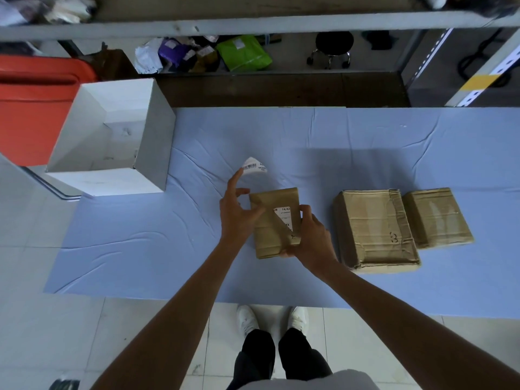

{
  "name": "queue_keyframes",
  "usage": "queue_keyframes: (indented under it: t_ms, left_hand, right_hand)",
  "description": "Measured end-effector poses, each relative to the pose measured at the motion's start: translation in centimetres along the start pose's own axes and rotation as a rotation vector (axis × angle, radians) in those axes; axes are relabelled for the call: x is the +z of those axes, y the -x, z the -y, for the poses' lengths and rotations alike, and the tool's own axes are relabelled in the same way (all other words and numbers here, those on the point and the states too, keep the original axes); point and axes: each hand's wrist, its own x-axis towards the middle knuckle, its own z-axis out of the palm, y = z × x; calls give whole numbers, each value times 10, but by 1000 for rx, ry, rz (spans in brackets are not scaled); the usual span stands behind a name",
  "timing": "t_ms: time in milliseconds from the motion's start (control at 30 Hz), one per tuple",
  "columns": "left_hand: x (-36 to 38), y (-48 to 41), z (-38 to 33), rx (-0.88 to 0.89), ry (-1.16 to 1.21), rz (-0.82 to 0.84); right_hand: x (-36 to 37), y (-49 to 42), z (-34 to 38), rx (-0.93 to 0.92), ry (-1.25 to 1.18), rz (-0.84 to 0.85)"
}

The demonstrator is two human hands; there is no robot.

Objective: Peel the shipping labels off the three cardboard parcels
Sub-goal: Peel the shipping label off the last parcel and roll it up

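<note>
Small parcel (274, 223) mid blue cloth (140, 235), gripped at near-right corner by right hand (312, 240). Torn label scrap (254, 166) at left hand (236, 212) fingertips; pinched or merely stuck, cannot tell. Remaining label (284, 219): lift torn edge, peel low, slow.

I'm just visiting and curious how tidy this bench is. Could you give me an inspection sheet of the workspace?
Surface: blue cloth, creased, over the table.
Job's things: small parcel with a half-torn label; large parcel and third parcel side by side on its right, no labels showing.
Clutter: open white box at the left.
Hands: left hand open, torn label piece at its index fingertip; right hand grips the small parcel.
Cables: nothing seen.
Surroundings: shelf with bags, black stool, red bin.
</note>
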Motion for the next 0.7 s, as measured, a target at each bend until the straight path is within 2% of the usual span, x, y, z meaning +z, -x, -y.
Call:
queue_keyframes:
  t_ms: [167,333,700]
  left_hand:
    - [-1,9,0,60,-49,-61]
    - [5,15,1,91,-40,18]
    - [17,16,3,118,-90,69]
  right_hand:
    - [1,-3,2,3,16,5]
    - [1,-3,2,6,22,7]
    - [1,-3,3,8,34,12]
